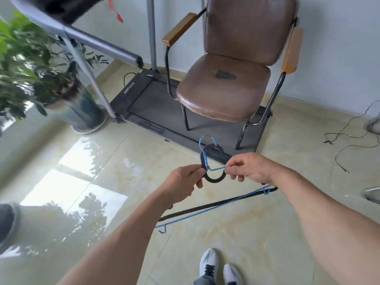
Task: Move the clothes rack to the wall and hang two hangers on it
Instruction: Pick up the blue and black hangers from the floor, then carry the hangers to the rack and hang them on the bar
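I hold two hangers in front of me, above the tiled floor. My left hand [185, 179] pinches the broad hook of a black hanger [213, 179]. My right hand [246, 168] pinches the neck of a thin blue wire hanger [207, 140], whose hook rises above the black one. The two hooks cross between my hands. Both hanger bodies trail down and to the left under my right forearm, the black bar [205, 208] beside the blue bar [195, 215]. No clothes rack can be told apart in this view.
A brown padded chair [232, 79] with wooden armrests stands on a treadmill [156, 108] by the white wall. A potted plant [61, 93] is at the left. Loose cables [353, 138] lie on the floor at the right. My white shoes [220, 268] are at the bottom.
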